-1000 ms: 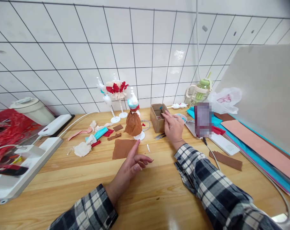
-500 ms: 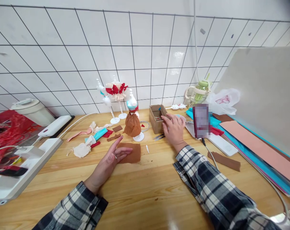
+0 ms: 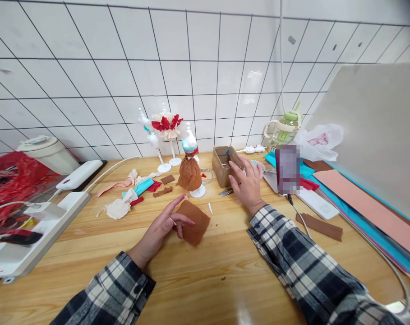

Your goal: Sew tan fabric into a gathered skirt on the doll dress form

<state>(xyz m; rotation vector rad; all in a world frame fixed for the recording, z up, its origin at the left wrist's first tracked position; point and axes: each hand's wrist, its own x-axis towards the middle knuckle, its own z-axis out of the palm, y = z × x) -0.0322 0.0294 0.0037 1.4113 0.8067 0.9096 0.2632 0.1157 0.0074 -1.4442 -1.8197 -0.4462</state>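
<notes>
My left hand (image 3: 160,230) rests on the wood table, fingers apart, with fingertips over a brown square of crepe-like material (image 3: 194,223) lying turned like a diamond. My right hand (image 3: 248,184) is beside a small cardboard box (image 3: 221,174); its fingers are spread, and the index finger reaches to the box's near rim. Small scissors (image 3: 227,192) lie partly under that hand. Behind the square stands a small white dress form (image 3: 190,142) wearing a gathered brown skirt (image 3: 189,175) and a blue and red top. A small white sliver (image 3: 210,208) lies near the square.
Two more small forms (image 3: 171,151) stand behind, one with red bows. Coloured scraps (image 3: 118,209) lie at left, near a power strip (image 3: 52,230). To the right are a phone (image 3: 287,169), a green-lidded bottle (image 3: 289,126), a brown strip (image 3: 321,226) and coloured sheets (image 3: 363,198).
The brown square has turned and shifted right and nearer under my left fingers. My right hand stays by the box with its fingers slightly shifted. The view has moved a little.
</notes>
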